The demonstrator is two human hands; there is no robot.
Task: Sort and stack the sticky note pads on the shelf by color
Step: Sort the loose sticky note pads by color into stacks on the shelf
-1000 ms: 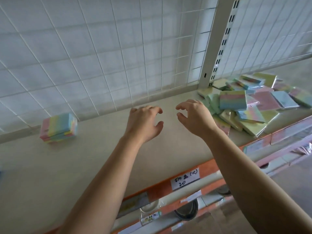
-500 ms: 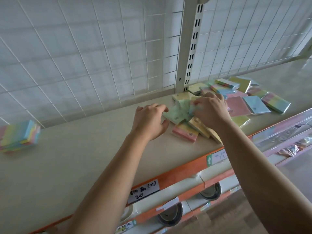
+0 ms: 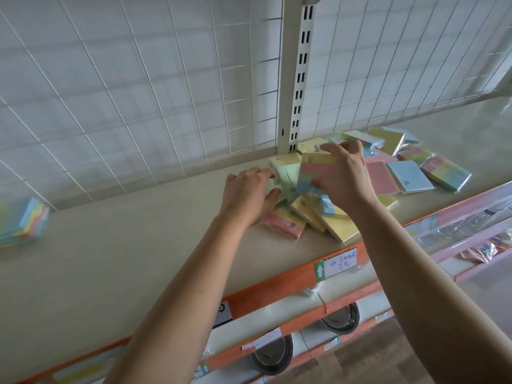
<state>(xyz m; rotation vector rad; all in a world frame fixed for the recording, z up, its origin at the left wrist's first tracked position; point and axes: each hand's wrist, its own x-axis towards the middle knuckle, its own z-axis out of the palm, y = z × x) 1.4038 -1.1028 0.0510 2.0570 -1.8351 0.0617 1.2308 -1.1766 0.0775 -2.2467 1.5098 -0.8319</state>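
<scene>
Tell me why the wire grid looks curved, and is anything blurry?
Head view: the wide-angle lens bows the wire grid; the rainbow stack at the left edge is smeared; the right hand and its striped pad look sharper; light is soft.

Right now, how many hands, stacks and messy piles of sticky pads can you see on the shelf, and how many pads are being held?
Hands: 2, the left hand and the right hand
Stacks: 1, the striped stack at far left
Messy piles: 1, the messy pile
Pads clearly gripped: 1, the striped pad in the right hand
Total: 5
</scene>
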